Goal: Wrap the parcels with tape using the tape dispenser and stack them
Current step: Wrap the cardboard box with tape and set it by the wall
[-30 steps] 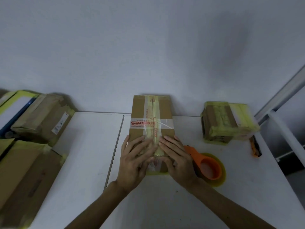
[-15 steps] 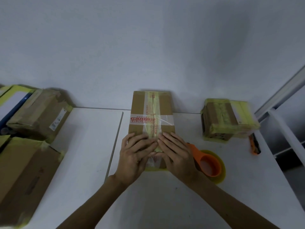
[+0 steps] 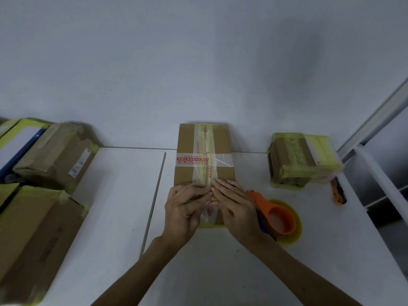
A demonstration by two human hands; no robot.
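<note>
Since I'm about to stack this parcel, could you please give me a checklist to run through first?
1. Left hand and right hand flat on brown cardboard parcel: ok.
2. Yellowish tape strip stuck down at near end: cannot tell.
3. Orange tape dispenser free on white table: ok.
4. Space atop taped cardboard parcels at left: cannot tell.
5. Small yellow-taped parcel at right clear of the hands: ok.

A brown box (image 3: 204,149) lies lengthwise in the middle of the white desk (image 3: 123,206), its far end at the wall. Yellowish tape runs along it, crossed by a clear band with red print. The left grip (image 3: 184,209) and right grip (image 3: 237,208) press flat on its near end, straight fingertips meeting over the tape. An orange dispenser (image 3: 279,217) lies just right of the right grip. A yellow-taped parcel (image 3: 302,161) sits far right, and more taped boxes (image 3: 53,155) sit at the left.
</note>
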